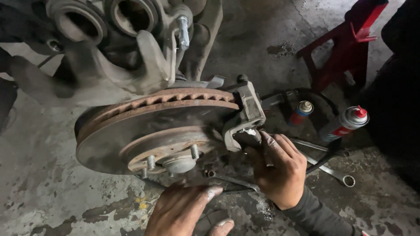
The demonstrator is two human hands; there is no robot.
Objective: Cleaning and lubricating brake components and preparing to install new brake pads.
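Observation:
A rusty brake disc (144,126) with wheel studs and a hub cap sits in the middle of the view. A grey caliper bracket (245,116) clamps its right edge. My right hand (278,166) reaches up to the bracket, with the fingertips pressing a small brake pad or clip (250,133) at its lower opening. My left hand (183,209) hovers low in front of the disc, fingers spread, holding nothing. Above, the loose caliper (105,22) with two piston bores hangs from the knuckle.
Two spray cans (345,122) (302,111) stand on the stained concrete floor at right. Wrenches (332,170) lie beside my right hand, and another lies under the disc (232,179). A red jack stand (345,43) is at upper right.

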